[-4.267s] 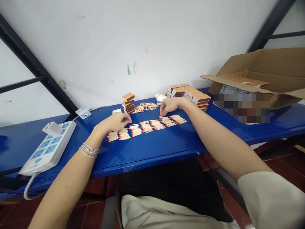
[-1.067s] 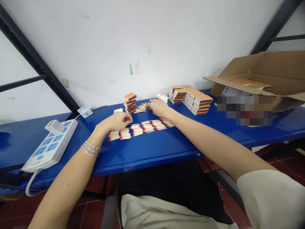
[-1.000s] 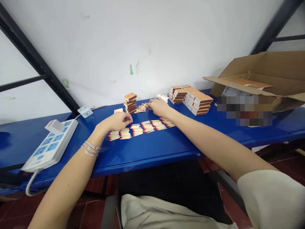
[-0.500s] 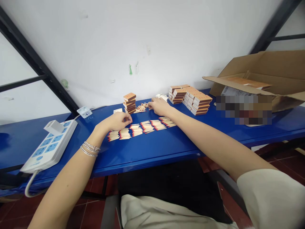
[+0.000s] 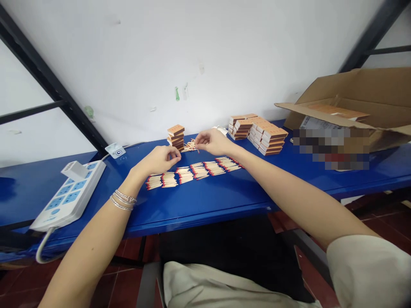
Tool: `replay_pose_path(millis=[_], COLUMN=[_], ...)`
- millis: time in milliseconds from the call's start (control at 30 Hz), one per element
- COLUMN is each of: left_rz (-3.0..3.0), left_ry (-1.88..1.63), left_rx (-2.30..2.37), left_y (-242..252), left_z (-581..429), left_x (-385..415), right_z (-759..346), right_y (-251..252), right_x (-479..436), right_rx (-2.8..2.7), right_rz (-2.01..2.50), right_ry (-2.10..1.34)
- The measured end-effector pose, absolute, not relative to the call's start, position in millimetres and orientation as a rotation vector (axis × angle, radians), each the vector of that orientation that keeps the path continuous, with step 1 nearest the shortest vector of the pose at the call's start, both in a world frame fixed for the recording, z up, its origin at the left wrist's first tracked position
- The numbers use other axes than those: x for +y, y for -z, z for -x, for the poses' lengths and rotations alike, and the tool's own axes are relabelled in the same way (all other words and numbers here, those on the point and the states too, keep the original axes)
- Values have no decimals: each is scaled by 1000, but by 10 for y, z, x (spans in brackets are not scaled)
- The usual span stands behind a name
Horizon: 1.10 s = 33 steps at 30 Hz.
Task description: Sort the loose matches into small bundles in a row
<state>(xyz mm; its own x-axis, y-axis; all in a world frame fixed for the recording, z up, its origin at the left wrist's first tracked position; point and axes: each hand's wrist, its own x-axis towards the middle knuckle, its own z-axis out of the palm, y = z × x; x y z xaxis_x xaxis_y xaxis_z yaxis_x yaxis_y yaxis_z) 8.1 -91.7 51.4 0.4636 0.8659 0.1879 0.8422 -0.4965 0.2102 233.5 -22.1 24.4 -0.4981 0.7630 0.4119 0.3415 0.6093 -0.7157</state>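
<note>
My right hand (image 5: 213,142) is closed in a pinch just over a loose pile of matches (image 5: 190,145). A red-headed match (image 5: 198,150) shows under its fingertips. My left hand (image 5: 160,160) has its fingers curled toward the thumb beside a small stack of matchboxes (image 5: 175,137); whatever is between them, if anything, is hidden. In front of the hands, several bundles of red-tipped matches (image 5: 184,175) lie in a row on the blue table (image 5: 205,199). White pieces (image 5: 221,129) lie partly hidden behind my right hand.
Stacked matchboxes (image 5: 268,136) stand at the back right. Beyond them is an open cardboard box (image 5: 346,96) with matchbox packs inside. A white power strip (image 5: 69,194) with a plug in it lies at the left, near a small blue-white device (image 5: 115,150). A wall closes off the back.
My right hand has lifted slightly from the loose matches, with a match head now showing beneath its fingers. My left hand has shifted slightly right and up, toward the matchbox stack.
</note>
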Motion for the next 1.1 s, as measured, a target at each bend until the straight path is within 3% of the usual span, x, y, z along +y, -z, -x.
replay_pose_path(millis=[200,500,933,1100], left_rz=[-2586,-2528,-2392,-2277], left_ry=[-728,-843,94,196], left_rx=[1374,1259,1858,1966], left_y=[-503,-510,-700,-694], left_z=[-98,-135,283,372], left_x=[-918,-942,-894,-874], right_z=[-2116,-2081,-2169,-2226], right_y=[-218,-167,-213,-231], right_x=[-484,-492,-425,-354], right_rx=[-2007,-1933,-2089,-2091], right_rz=[662,646,820,890], right_ry=[-1021,-999,-540,-511])
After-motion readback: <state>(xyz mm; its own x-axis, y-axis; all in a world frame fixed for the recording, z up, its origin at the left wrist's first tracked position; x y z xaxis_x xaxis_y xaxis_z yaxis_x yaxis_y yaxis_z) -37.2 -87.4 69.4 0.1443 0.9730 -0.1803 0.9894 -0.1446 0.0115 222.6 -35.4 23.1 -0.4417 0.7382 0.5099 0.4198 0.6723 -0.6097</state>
